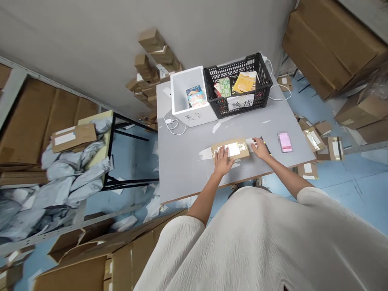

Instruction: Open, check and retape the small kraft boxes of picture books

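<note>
A small brown cardboard box point(244, 150) lies near the front edge of the grey table, with shiny clear tape and a white label on top. My left hand point(222, 160) rests on its left part, fingers spread over the surface. Just off the box's right end is my right hand point(260, 148), its fingers apart and nothing visibly gripped. Between that hand and the box shows a white patch, and I cannot tell whether it is paper or worn tabletop. A black and yellow tool point(266, 145), perhaps a utility knife, lies behind my right hand and is partly hidden by it.
A white foam box point(194, 115) with booklets and a black plastic crate point(216, 107) with books stand at the table's back. A pink blurred phone-like item point(285, 142) lies at right. Parcels fill a side table point(104, 155); cartons point(130, 258) crowd the floor.
</note>
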Action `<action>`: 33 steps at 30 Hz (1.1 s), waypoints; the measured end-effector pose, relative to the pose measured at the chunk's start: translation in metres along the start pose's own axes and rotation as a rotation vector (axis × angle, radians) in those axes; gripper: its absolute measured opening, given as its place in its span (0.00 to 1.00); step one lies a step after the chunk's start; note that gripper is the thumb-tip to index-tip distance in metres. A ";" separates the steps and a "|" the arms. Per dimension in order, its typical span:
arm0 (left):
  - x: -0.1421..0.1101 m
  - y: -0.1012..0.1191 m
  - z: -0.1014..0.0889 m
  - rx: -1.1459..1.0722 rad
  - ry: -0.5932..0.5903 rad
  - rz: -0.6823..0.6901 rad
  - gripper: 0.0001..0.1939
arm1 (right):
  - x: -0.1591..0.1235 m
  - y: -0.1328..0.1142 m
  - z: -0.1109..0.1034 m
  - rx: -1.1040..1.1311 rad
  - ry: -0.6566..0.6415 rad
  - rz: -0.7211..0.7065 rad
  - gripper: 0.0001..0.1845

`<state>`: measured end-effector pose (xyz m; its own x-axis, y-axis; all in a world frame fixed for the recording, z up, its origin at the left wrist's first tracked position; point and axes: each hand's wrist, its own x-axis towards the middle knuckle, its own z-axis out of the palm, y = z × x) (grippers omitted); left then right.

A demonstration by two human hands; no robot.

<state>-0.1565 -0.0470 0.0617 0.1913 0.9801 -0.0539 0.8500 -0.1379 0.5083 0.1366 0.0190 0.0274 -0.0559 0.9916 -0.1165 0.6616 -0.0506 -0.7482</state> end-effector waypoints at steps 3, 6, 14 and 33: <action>-0.002 -0.006 -0.005 -0.046 0.104 -0.046 0.36 | -0.003 -0.023 0.000 0.060 -0.024 -0.061 0.29; -0.007 -0.020 -0.008 -0.133 0.224 -0.223 0.39 | -0.006 -0.036 -0.003 0.076 -0.031 -0.081 0.30; -0.006 -0.049 -0.001 -0.461 0.311 -0.150 0.50 | -0.007 -0.059 -0.012 0.150 0.002 -0.019 0.29; -0.010 -0.046 -0.003 -0.656 0.349 -0.295 0.52 | 0.021 -0.088 -0.014 0.411 0.103 0.268 0.15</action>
<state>-0.1986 -0.0496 0.0416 -0.2534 0.9662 -0.0481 0.3585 0.1400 0.9230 0.0878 0.0462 0.1004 0.1637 0.9428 -0.2903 0.2917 -0.3273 -0.8987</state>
